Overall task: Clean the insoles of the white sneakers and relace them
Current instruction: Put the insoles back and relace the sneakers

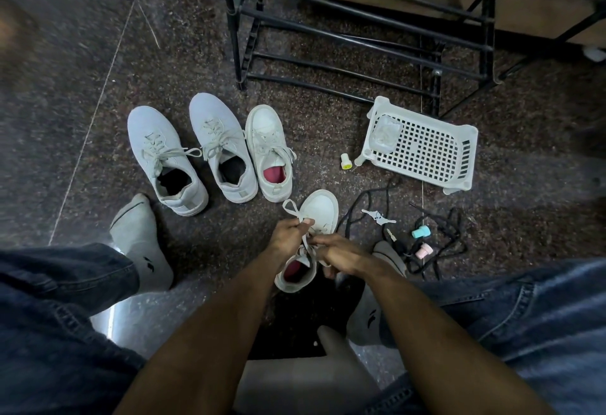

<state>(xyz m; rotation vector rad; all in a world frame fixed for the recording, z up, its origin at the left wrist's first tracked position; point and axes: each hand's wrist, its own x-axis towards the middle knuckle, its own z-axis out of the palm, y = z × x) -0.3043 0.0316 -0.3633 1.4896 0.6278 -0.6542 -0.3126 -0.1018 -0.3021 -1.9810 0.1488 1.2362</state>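
Note:
A white sneaker with a red insole stands on the floor between my feet, toe pointing away. My left hand pinches a loop of its white lace above the tongue. My right hand grips the other part of the lace just right of the tongue. Its laced partner, also with a red insole, stands farther away beside two pale grey sneakers.
A white plastic basket lies to the right, with a black shoe rack behind it. Black laces, small coloured caps and a yellow cap litter the floor at right. My socked feet flank the sneaker.

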